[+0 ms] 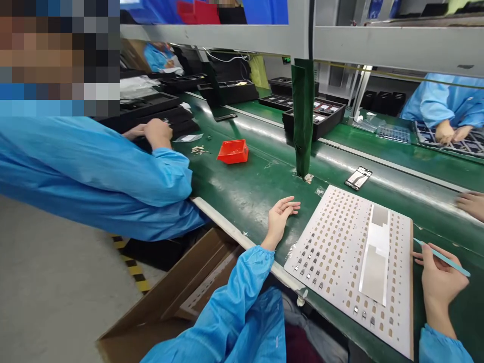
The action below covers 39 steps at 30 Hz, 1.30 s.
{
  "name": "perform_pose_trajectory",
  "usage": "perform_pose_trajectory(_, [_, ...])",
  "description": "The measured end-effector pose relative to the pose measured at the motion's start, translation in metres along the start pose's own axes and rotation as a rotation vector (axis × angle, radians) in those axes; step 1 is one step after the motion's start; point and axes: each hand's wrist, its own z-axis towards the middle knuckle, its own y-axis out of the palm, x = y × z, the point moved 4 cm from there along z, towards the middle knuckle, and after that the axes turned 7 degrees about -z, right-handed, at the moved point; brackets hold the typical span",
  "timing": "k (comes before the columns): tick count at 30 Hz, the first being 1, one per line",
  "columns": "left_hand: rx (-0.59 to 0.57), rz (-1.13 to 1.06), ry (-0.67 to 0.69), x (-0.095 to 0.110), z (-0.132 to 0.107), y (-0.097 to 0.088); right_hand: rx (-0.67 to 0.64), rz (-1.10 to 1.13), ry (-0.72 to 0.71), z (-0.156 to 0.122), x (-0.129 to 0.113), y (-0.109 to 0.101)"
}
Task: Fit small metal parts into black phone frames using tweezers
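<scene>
My right hand (440, 282) has its fingers closed around a pair of light blue tweezers (449, 263), just off the right edge of a white board. The white board (342, 232) lies at a slant on the green table and bears rows of small cut-outs. Small dark metal parts (310, 276) sit in some cut-outs near its lower left corner and lower edge. A white and silver strip sheet (375, 275) rests across its right half. To the left of the board, my left hand (280, 219) hangs over the table with fingers stretched out, holding nothing.
Beyond the board lies an open phone part (358, 178). A red tray (233, 152) stands farther left, near a co-worker's sleeve (94, 161). A green-wrapped post (303, 118) rises from the table. Another hand (471, 204) shows at the right edge. Below left stands a cardboard box (151, 312).
</scene>
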Motion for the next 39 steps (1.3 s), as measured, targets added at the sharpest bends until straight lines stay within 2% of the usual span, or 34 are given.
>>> perform_pose_trajectory(4, [0.002,0.033,0.013,-0.001,0.001,0.000,-0.051,-0.037,-0.065,-0.002,0.004,0.002])
perform_pose_trajectory(6, [0.004,0.052,0.019,0.000,0.001,0.001,-0.107,-0.121,-0.147,-0.008,0.000,0.004])
perform_pose_trajectory(11, [0.004,0.109,0.036,0.006,-0.001,0.002,-0.294,-0.196,-0.627,-0.035,-0.034,0.009])
perform_pose_trajectory(13, [0.001,0.130,0.041,0.008,-0.003,0.002,-0.383,-0.149,-0.737,-0.046,-0.045,0.012])
perform_pose_trajectory(16, [-0.002,0.143,0.042,0.009,-0.004,0.002,-0.446,-0.090,-0.816,-0.057,-0.055,0.016])
perform_pose_trajectory(18, [-0.003,0.143,0.036,0.009,-0.005,0.002,-0.467,-0.081,-0.828,-0.061,-0.058,0.018])
perform_pose_trajectory(22, [0.010,0.111,0.025,0.008,-0.005,0.002,-0.495,-0.132,-0.759,-0.060,-0.054,0.019])
perform_pose_trajectory(28, [-0.010,0.113,0.069,0.004,-0.004,0.002,-0.427,-0.187,-0.797,-0.058,-0.044,0.010])
perform_pose_trajectory(32, [0.021,0.247,0.153,0.001,-0.003,-0.001,-0.415,-0.192,-0.823,-0.055,-0.041,0.010])
perform_pose_trajectory(36, [0.033,0.452,0.275,0.007,-0.009,0.000,-0.368,-0.173,-0.835,-0.053,-0.044,0.011])
perform_pose_trajectory(39, [-0.040,0.620,0.330,0.011,-0.008,0.003,-0.372,-0.165,-0.850,-0.052,-0.045,0.011])
